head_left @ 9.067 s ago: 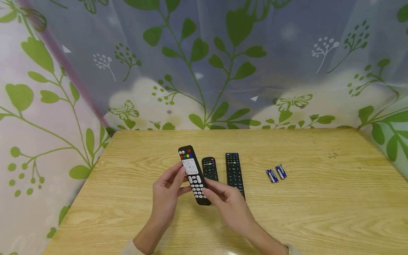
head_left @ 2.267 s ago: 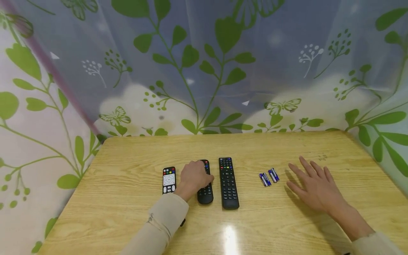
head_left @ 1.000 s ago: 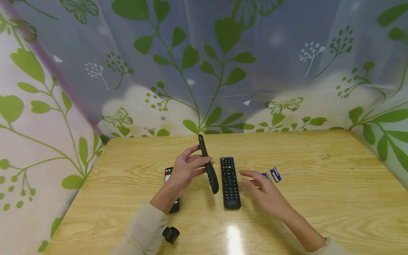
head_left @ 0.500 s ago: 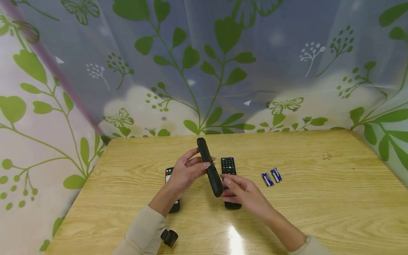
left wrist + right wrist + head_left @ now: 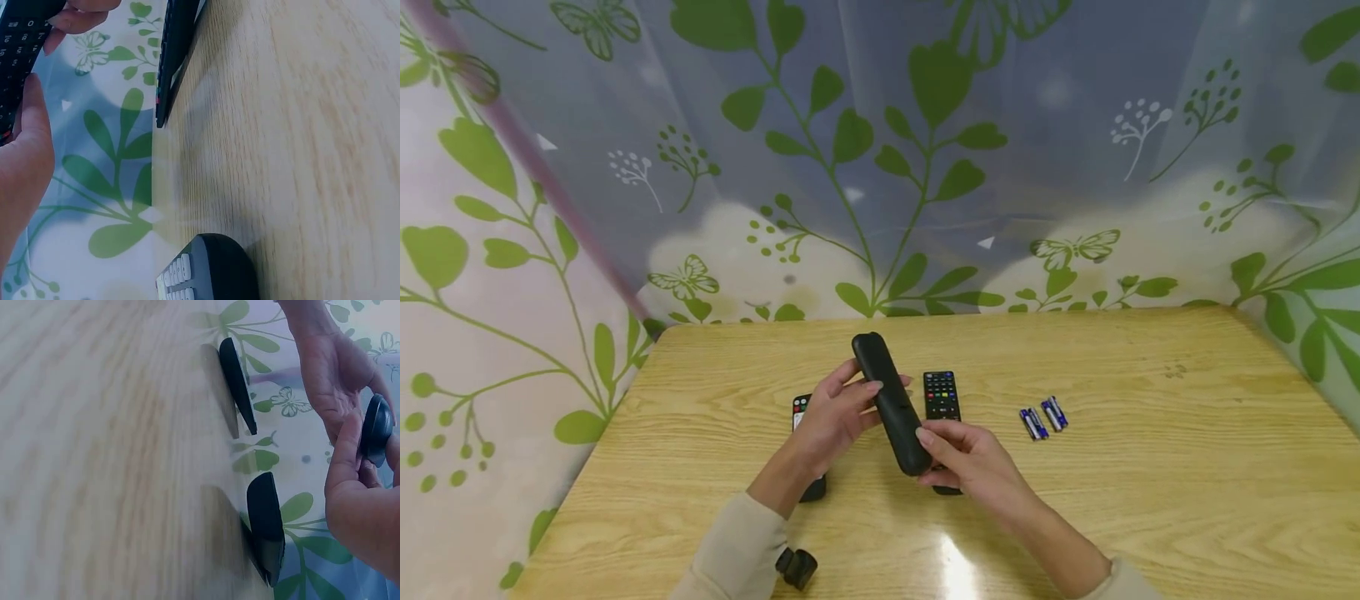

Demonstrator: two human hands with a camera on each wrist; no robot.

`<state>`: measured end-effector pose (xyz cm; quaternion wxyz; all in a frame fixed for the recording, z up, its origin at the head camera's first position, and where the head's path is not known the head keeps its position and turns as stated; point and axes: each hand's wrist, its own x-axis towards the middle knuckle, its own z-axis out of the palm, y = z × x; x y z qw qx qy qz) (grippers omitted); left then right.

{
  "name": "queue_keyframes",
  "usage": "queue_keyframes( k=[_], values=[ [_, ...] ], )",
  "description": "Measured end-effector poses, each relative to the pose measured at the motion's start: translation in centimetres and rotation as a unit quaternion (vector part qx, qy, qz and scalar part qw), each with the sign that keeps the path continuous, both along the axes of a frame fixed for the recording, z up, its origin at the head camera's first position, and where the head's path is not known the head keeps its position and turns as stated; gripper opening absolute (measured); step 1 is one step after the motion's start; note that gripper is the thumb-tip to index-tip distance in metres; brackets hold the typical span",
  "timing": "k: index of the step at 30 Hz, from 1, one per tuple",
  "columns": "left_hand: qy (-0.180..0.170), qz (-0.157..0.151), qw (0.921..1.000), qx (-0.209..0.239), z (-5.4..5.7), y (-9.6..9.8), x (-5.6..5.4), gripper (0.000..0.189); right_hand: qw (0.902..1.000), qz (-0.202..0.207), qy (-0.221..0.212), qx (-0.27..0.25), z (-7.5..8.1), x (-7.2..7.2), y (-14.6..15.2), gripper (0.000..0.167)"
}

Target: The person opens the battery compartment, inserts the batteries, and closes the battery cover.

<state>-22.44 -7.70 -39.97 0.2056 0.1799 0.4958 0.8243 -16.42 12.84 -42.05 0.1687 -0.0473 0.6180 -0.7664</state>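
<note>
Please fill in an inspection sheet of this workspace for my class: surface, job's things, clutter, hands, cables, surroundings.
Surface: wood-grain table, glare near the front.
Job's things: held remote, back toward the head camera; white-button remote and third remote, both partly hidden; batteries in two groups.
Clutter: black gadget by the left sleeve; whether worn is unclear.
Hands: left hand and right hand both grip the held remote.
Cables: nothing seen.
Surroundings: leaf-print cloth behind.

One high view, two low ones turned sideways.
The head camera looks forward and down over the surface [image 5: 1165,467] to its far edge; both wrist cameras sit close above it, facing that edge, and all three share the held black remote [image 5: 892,408].
</note>
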Motion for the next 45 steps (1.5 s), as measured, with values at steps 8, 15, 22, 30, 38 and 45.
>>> queue_keyframes(
  k=[8, 15, 22, 30, 38, 45],
  values=[
    [-0.011, 0.003, 0.9999, 0.001, 0.0, -0.2, 0.3, 0.057, 0.9938, -0.021, 0.057, 0.093, 0.1, 0.5, -0.1, 0.045],
    [0.01, -0.001, 0.9998, -0.018, 0.0, -0.4, 0.8, 0.052, 0.9877, -0.019, 0.091, 0.126, 0.3, 1.0, 0.1, 0.042],
    [0.032, 0.037, 0.9981, -0.038, 0.5, 0.3, 1.5, 0.046, 0.985, -0.042, 0.08, 0.147, 0.4, 1.0, -0.3, 0.044],
    [0.078, 0.072, 0.9915, -0.075, 1.0, 0.8, 2.0, 0.042, 0.9914, -0.049, 0.029, 0.118, 1.0, 0.9, -1.3, 0.052],
    [0.106, 0.088, 0.9824, -0.126, 1.1, 1.2, 2.7, 0.038, 0.9913, -0.046, 0.006, 0.123, 0.9, 0.7, -2.1, 0.052],
    [0.112, 0.103, 0.9759, -0.156, 0.8, 1.5, 3.3, 0.033, 0.9935, -0.035, -0.027, 0.105, 0.6, 0.6, -2.3, 0.046]
  ],
)
